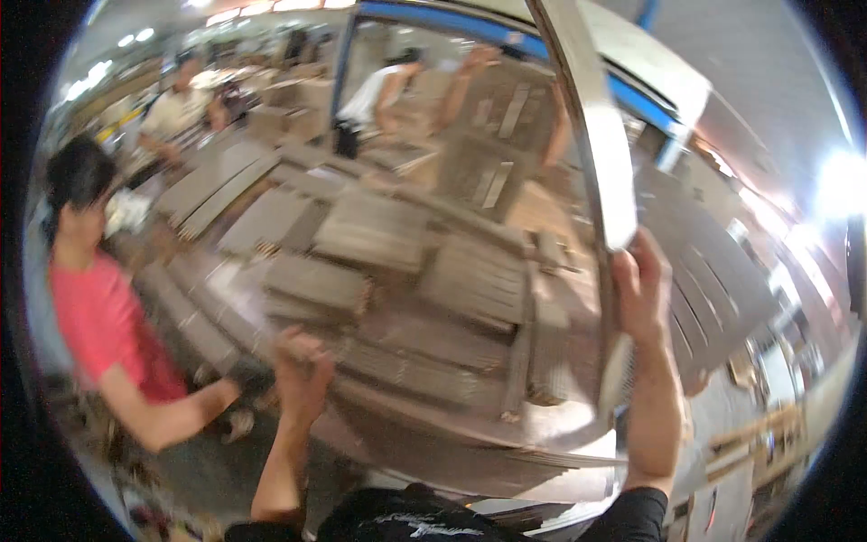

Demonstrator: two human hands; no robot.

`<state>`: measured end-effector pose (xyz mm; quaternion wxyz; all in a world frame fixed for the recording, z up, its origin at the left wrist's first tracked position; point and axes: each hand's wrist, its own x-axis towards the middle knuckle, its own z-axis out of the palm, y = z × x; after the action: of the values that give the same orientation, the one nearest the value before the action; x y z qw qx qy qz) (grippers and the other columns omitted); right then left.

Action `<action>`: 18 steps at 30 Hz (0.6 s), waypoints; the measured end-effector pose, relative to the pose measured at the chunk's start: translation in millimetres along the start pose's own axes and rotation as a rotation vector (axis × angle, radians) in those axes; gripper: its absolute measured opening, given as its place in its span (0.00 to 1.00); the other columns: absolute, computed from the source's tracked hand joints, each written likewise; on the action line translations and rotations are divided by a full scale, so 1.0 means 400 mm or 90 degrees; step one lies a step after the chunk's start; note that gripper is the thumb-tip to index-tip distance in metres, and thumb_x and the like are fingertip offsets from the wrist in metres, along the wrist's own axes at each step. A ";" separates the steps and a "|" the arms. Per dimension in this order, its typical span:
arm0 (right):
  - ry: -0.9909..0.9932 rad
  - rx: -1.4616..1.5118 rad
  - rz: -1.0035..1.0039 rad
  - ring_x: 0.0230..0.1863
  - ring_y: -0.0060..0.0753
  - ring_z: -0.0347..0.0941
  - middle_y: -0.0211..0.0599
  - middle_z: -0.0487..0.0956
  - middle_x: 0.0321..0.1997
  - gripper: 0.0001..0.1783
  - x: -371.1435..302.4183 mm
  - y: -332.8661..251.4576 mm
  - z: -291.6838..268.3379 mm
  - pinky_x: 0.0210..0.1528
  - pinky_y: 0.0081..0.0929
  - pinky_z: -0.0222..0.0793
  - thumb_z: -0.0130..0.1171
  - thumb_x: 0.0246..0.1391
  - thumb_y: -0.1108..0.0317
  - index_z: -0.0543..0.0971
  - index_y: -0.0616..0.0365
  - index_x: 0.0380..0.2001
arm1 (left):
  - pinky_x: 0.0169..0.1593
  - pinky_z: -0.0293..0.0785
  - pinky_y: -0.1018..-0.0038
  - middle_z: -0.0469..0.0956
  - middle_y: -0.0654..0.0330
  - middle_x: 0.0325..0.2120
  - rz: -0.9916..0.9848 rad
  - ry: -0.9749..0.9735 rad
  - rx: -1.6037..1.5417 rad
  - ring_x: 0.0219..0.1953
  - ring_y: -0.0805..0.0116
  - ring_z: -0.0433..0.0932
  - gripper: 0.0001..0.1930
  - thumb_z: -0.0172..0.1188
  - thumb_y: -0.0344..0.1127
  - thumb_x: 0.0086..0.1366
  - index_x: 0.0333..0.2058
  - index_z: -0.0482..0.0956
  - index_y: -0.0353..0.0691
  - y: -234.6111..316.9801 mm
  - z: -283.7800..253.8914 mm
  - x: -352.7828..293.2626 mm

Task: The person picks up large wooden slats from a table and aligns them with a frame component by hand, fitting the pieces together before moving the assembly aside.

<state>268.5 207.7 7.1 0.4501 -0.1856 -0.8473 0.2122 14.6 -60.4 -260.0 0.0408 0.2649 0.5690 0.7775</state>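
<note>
My right hand (643,287) is raised at the right, its fingers closed on the edge of a long, narrow piece of cardboard (607,172) that stands upright and is seen almost edge-on. Just beyond that hand is a large brown slotted cardboard sheet (704,271); whether I touch it I cannot tell. My left hand (304,369) hovers at the near left of the stacks with curled fingers, and blur hides whether anything is in them. In front of it lies a stack of brown cardboard pieces (314,287), with a slotted stack (474,282) farther right.
A person in a red top (113,325) reaches in close by on the left. Other people (379,99) work across the table. More stacked cardboard (375,226) covers the tabletop. A blue-edged frame (452,18) stands behind. Wooden pieces (754,438) lie at the lower right.
</note>
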 end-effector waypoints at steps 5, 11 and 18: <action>-0.149 -0.175 -0.329 0.30 0.32 0.77 0.38 0.81 0.31 0.38 -0.078 0.028 0.001 0.35 0.31 0.74 0.75 0.36 0.56 0.76 0.61 0.52 | 0.52 0.67 0.74 0.74 0.64 0.43 -0.050 -0.107 -0.077 0.47 0.74 0.71 0.30 0.55 0.60 0.66 0.52 0.70 0.37 0.009 -0.062 0.088; -0.276 -0.330 -0.425 0.14 0.36 0.67 0.30 0.69 0.15 0.35 -0.215 0.070 -0.001 0.18 0.31 0.62 0.74 0.32 0.51 0.79 0.52 0.48 | 0.46 0.68 0.78 0.77 0.68 0.37 -0.102 -0.169 -0.138 0.40 0.79 0.72 0.17 0.44 0.42 0.73 0.39 0.78 0.36 0.074 -0.028 0.162; -0.266 -0.415 -0.346 0.17 0.36 0.71 0.31 0.75 0.19 0.39 -0.297 0.044 -0.084 0.22 0.33 0.65 0.76 0.20 0.57 0.80 0.49 0.46 | 0.40 0.66 0.78 0.74 0.67 0.28 -0.083 -0.173 -0.116 0.33 0.78 0.69 0.19 0.41 0.46 0.72 0.31 0.74 0.39 -0.018 -0.022 0.205</action>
<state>361.6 168.9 -66.4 0.2276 -0.0424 -0.9600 -0.1576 -61.1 -35.6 -238.2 0.1918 0.3251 0.5011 0.7787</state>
